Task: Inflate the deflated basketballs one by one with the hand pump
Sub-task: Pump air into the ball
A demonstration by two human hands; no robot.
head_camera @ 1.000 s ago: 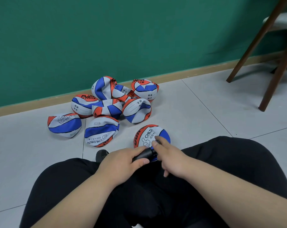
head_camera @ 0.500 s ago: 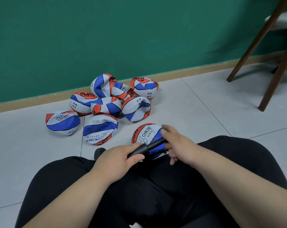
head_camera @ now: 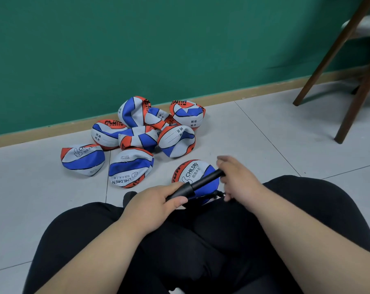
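Basketball point(head_camera: 190, 170) lay limp by your knees; your left hand point(head_camera: 154, 206) gripped the pump point(head_camera: 192, 185) barrel, right hand point(head_camera: 239, 181) curled round its handle. Crooked strokes could've popped the connection loose.

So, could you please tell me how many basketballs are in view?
9: eight deflated basketballs piled near the wall, one basketball behind the hand pump; more may be hidden.

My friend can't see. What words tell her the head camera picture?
A person holds a black hand pump, left hand on its barrel, right hand on its handle, over a basketball. Flat basketballs lie heaped behind, near a green wall.
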